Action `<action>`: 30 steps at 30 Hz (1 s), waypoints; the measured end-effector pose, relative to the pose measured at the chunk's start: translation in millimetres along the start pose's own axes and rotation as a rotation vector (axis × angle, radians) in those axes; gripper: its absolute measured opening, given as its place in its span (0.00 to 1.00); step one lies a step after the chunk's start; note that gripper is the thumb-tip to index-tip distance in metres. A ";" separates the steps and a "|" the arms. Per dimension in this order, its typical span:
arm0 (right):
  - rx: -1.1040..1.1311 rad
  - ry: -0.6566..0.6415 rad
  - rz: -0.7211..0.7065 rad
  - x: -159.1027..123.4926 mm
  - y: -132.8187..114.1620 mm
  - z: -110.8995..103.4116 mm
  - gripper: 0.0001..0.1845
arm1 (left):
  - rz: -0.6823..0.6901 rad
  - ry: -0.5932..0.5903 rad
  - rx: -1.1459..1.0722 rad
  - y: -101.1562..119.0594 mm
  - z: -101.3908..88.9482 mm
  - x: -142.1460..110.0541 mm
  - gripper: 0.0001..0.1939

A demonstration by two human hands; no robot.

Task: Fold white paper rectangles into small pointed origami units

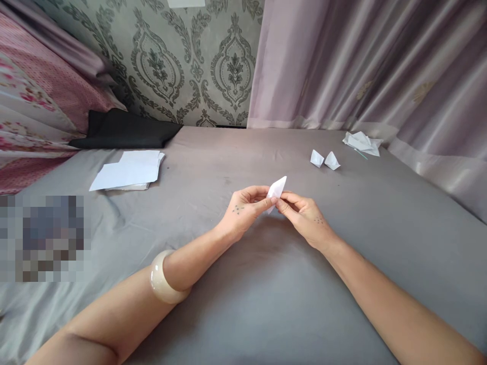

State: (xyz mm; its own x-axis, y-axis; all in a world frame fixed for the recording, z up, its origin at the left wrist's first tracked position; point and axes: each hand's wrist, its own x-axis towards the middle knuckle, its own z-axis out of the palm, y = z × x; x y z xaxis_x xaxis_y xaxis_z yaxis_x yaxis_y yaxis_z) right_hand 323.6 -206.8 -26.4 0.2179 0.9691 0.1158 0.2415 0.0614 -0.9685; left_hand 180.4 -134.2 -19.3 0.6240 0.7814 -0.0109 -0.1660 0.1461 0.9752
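Note:
Between my two hands, above the grey sheet, a small folded white paper [277, 187] stands tilted with its pointed tip up and to the right. My left hand [247, 205] pinches it from the left, thumb laid across its front and fingers behind. From the right, my right hand [304, 215] grips its lower edge between thumb and fingers. The thumbs nearly meet at the paper's base. Part of the paper is hidden behind the fingers. Beyond my right hand, two small folded paper shapes [316, 158] sit side by side on the sheet.
At the left lies a stack of white paper sheets [129, 170], with a black cloth [125, 129] behind it. Several loose papers [363, 143] and a thin greenish stick [360, 153] lie at the far right, near the curtain [323, 66]. A blurred patch covers something at far left.

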 end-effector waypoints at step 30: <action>0.047 0.100 0.036 4.2 -11.9 -24.6 0.10 | 0.101 -0.079 0.248 3.7 -24.3 11.1 0.14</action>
State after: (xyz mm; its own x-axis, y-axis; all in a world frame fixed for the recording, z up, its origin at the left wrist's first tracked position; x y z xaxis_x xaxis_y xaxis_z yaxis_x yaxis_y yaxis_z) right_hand 344.9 -209.3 -9.0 0.3195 0.9423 0.0998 0.1873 0.0405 -0.9815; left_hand 168.1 -110.3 -21.2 0.6729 0.7333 0.0967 -0.0441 -0.0908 0.9949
